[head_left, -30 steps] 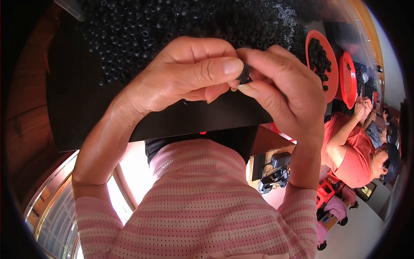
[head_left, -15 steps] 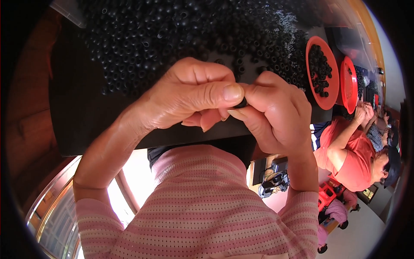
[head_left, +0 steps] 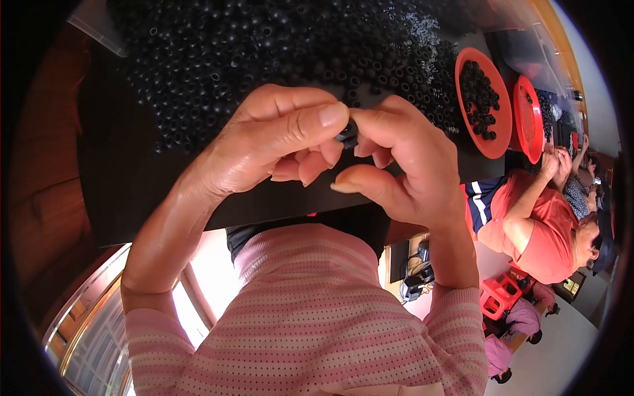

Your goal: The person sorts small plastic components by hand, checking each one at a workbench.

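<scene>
Above the near edge of the black table [head_left: 142,198], my left hand [head_left: 284,135] pinches a small black ring-shaped piece [head_left: 348,134] between thumb and fingers. My right hand [head_left: 413,158] is close against it on the right. Its index finger reaches the piece, its thumb stands apart below, and the other fingers are partly curled. Fingers cover much of the piece. Just beyond both hands spreads a wide heap of similar black rings [head_left: 198,86].
Small silvery pieces [head_left: 422,33] lie on the heap's right side. Farther right are an orange bowl [head_left: 503,132] with black rings and a red tray [head_left: 528,125]. A co-worker in an orange shirt [head_left: 545,231] sits to the right. A clear plastic edge [head_left: 96,33] shows at far left.
My right thumb has come away from the black piece and dropped lower, opening that hand. Both hands have shifted slightly left, and more of the piece shows.
</scene>
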Available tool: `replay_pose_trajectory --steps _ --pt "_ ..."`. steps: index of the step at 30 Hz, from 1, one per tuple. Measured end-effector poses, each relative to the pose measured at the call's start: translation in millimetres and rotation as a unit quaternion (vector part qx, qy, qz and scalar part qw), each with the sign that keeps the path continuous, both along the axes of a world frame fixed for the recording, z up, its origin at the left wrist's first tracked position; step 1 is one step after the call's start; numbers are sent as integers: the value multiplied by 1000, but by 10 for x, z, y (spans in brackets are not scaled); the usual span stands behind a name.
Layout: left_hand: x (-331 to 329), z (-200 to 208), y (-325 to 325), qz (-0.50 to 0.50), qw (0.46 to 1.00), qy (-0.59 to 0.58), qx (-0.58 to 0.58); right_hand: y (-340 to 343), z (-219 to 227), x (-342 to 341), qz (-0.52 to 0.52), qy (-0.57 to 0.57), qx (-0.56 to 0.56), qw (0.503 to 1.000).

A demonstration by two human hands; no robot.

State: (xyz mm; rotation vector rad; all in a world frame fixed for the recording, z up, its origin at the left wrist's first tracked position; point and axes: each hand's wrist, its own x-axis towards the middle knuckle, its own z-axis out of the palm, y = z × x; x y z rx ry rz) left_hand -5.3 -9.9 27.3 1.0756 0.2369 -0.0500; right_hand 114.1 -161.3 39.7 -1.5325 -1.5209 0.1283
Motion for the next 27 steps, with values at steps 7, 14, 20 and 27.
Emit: replay_pose_trajectory --steps 7,14,20,27 --pt "-59 -62 -28 -14 1000 -18 -15 39 -14 -39 -1 -11 28 1000" --pt "-31 -133 69 -8 998 -50 23 102 -80 13 6 41 45 998" --pt "24 -157 59 -36 993 -82 72 -206 34 67 -77 30 -45 996" --pt "63 -181 151 78 981 -173 28 -932 -25 1156 -359 15 -139 923"
